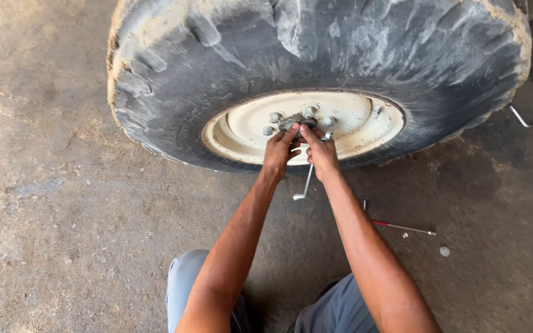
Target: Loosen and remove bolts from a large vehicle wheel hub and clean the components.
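**Wheel hub gets both hands at once**

The hub (pixel 296 122) sits at the centre of a cream steel rim (pixel 353 123), ringed by lug nuts (pixel 275 117) from about 9 to 2 o'clock. A person's left hand (pixel 279 151) and right hand (pixel 319 150) meet on it from 6 o'clock, fingertips pressed together against the grey centre piece. The right hand also pinches a thin bent metal rod (pixel 305 185) (its hooked end hangs down between the wrists). The rim belongs to a big, mud-caked tyre (pixel 217 55) standing on a dirt floor (pixel 63 216). At 4 o'clock from the hands, well apart, a slim red-banded tool (pixel 402 228) lies on the ground.
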